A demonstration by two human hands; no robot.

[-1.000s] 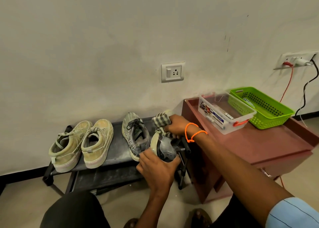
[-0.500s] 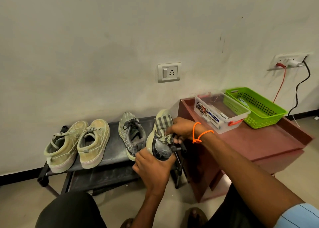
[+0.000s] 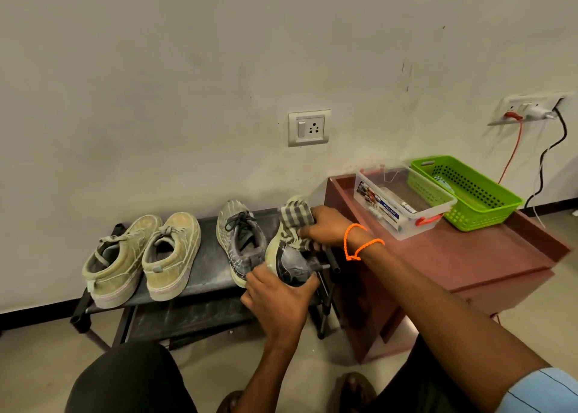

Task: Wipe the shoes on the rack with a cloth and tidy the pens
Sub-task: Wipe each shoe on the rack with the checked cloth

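Since a second ago the cloth slid toeward. Right hand clutches it on the tilted shoe – heel gripped by the left hand – above the rack, toe pointing wallward.

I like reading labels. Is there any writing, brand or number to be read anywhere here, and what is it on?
"MULTI BOX": seems to read so, small and faint, on the label of the clear plastic box on the red table.
Other print and pictures on that label: too small to read.
Shoes, cloth, green basket, wall socket: no readable text.
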